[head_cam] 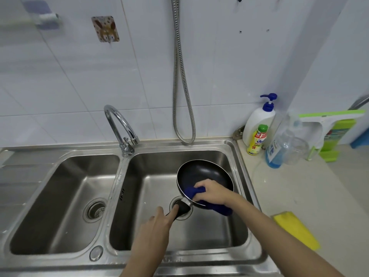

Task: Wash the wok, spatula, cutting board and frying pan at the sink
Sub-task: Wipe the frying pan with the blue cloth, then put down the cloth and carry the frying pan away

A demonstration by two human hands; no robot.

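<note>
While the left basin of the sink (119, 172) lies to the left of the drain (180, 208), the left hand (157, 222) curls round the black handle of the frying pan (203, 174), seemingly right above that drain. Up and to the right of the drain, the tilted pan holds the right hand (212, 191), which presses a blue cloth (194, 191) inside it, fingers bunched round the fabric.

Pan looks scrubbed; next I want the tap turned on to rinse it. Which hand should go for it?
Probably the left hand. It holds the black frying pan by its handle on the side nearer the chrome tap. The right hand grips the blue cloth inside the pan, farther away.
</note>
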